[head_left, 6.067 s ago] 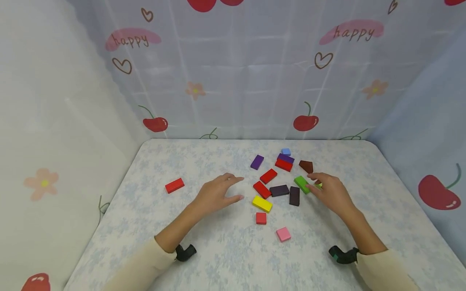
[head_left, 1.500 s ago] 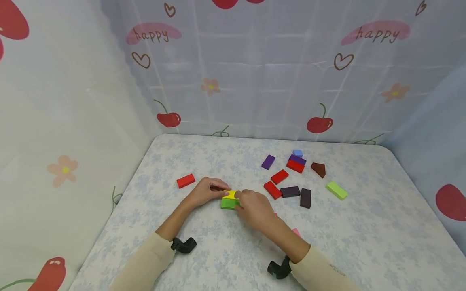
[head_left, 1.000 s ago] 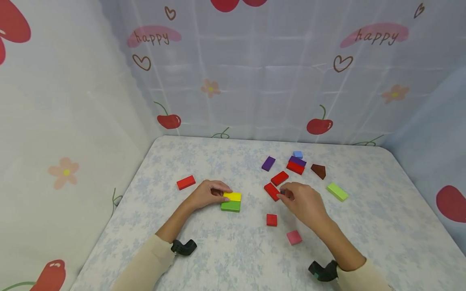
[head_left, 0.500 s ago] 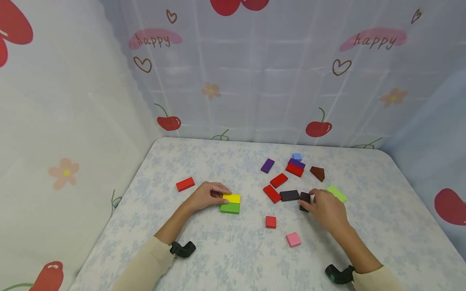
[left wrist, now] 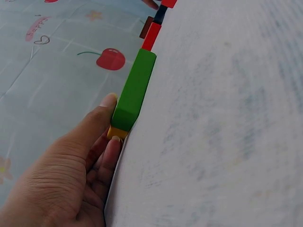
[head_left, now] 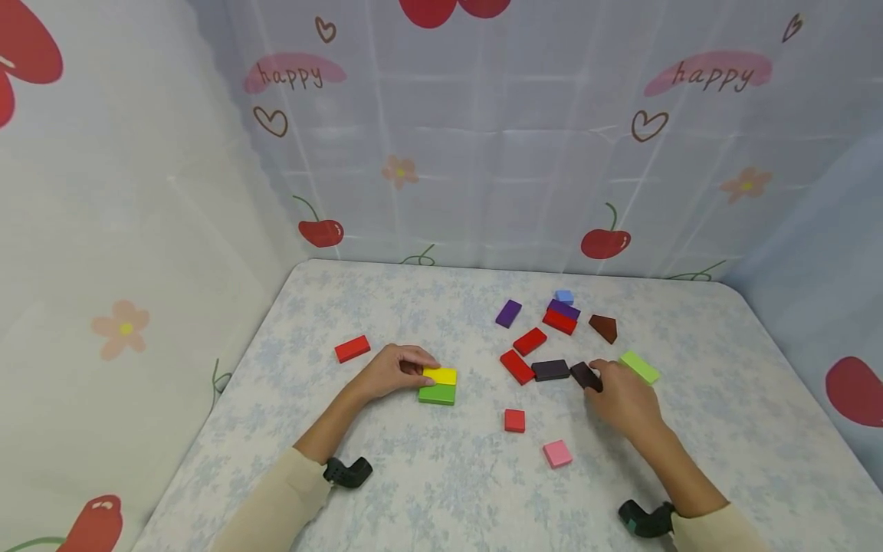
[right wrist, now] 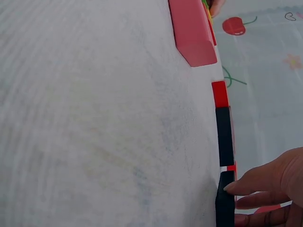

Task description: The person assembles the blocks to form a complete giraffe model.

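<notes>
In the head view my left hand [head_left: 393,374] pinches the left end of a yellow block [head_left: 444,376]. A green block [head_left: 437,395] lies against its near long side; the left wrist view shows my thumb close to this green block [left wrist: 135,90]. Farther right, my right hand [head_left: 626,399] holds a dark, nearly black block [head_left: 585,376] by its right end, angled on the table. My thumb rests on that dark block [right wrist: 226,196] in the right wrist view. A second dark block [head_left: 550,370] lies just left of it.
Red blocks [head_left: 517,367] lie left of the dark ones, purple blocks [head_left: 508,313] and a blue block [head_left: 564,297] behind. A brown block [head_left: 604,328] and lime block [head_left: 640,367] sit near my right hand. Nearer are a red square [head_left: 514,420] and pink square [head_left: 557,454].
The green and yellow blocks have come together at my left hand, which stays there. My right hand left them, moved right past one dark block, gripped the other and turned it.
</notes>
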A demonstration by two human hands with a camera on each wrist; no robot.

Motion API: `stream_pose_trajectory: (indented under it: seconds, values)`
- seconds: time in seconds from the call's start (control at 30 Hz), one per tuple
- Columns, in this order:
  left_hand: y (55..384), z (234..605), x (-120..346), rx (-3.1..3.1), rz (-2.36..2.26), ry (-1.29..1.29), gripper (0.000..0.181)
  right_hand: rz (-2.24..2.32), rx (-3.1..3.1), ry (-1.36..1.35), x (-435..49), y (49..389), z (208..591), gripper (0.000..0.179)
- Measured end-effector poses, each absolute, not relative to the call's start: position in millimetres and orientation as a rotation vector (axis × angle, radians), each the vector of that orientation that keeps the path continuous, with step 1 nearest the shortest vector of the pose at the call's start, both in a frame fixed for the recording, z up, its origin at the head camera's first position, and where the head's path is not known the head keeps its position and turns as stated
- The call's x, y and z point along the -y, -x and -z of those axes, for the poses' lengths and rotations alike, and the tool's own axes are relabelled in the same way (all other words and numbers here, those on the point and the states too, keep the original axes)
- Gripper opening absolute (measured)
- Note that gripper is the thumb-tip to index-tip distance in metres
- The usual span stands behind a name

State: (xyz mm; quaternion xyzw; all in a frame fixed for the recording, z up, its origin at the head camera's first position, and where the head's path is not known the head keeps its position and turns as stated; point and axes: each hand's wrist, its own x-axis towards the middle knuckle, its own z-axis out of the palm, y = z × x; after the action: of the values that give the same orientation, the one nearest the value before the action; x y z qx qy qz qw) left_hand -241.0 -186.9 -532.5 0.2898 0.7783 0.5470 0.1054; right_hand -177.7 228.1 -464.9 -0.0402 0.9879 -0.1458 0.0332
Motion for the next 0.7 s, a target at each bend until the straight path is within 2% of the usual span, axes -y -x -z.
stream_pose_trajectory:
  seconds: [0.3, 0.47, 0.7]
  values:
    - [233.0, 525.0, 183.8, -2.308, -1.575, -0.83, 0.03, 0.408, -3.1, 0.084, -230.7, 169.8, 454.6, 0.039]
    - [224.3, 508.0, 181.1, -2.298, -1.607, -0.827, 0.028, 0.462, -3.182, 0.166, -222.6, 165.3, 442.8, 0.036]
    - [225.5, 505.5, 181.6, -2.32, -1.598, -0.845, 0.029, 0.51, -3.183, 0.281, -201.9, 163.8, 430.6, 0.038]
